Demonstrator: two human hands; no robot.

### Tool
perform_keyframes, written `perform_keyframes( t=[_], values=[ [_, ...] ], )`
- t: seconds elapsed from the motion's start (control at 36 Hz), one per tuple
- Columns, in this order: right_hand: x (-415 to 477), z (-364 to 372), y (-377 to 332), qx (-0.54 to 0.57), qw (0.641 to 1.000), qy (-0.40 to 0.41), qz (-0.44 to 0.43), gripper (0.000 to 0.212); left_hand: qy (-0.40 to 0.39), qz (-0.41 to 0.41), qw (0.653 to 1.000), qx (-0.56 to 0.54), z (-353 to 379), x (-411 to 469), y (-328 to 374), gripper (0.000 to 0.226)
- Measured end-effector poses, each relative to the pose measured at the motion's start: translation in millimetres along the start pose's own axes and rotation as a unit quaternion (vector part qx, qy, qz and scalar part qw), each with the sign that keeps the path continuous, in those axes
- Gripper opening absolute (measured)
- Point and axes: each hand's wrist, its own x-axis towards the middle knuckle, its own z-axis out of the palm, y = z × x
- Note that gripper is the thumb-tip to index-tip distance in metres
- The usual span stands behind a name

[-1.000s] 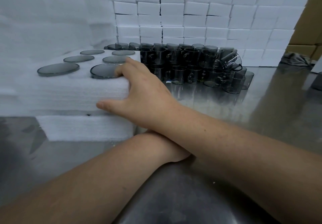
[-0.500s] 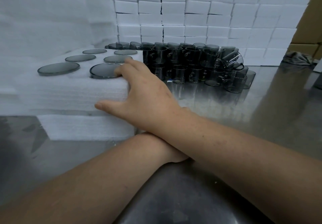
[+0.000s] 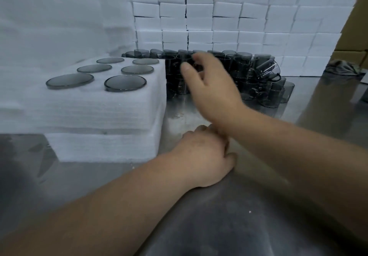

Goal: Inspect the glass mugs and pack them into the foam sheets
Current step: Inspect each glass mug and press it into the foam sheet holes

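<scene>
Head view: right hand (image 3: 211, 88) is reaching, open and empty, toward the stacked smoked-glass mugs (image 3: 245, 72) behind the filled foam sheet (image 3: 111, 104). Left hand (image 3: 203, 160) is resting loosely curled on the steel table (image 3: 229, 226), seemingly empty. Motion blur; a hasty grab risks toppling the stack.

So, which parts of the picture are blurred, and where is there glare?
Head view: the right hand is smeared by motion blur; the left hand and the foam block are sharper. The steel table shows soft reflections, no hard glare. The wide lens bends the foam wall at the edges.
</scene>
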Motion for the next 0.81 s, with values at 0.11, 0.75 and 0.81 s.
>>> perform_keyframes(
  t=[0.11,0.75,0.81],
  values=[
    [29,-20,52,-0.152,0.986,0.026,0.058,0.056,-0.019,0.015,1.0,-0.019,-3,0,1,0.042],
    [27,-54,159,-0.359,0.892,-0.067,0.265,0.052,0.002,0.019,0.999,-0.037,2,1,-2,0.036],
    [25,-56,156,-0.354,0.899,-0.04,0.255,0.051,0.002,0.02,0.999,-0.04,2,1,-2,0.036]
  ],
)
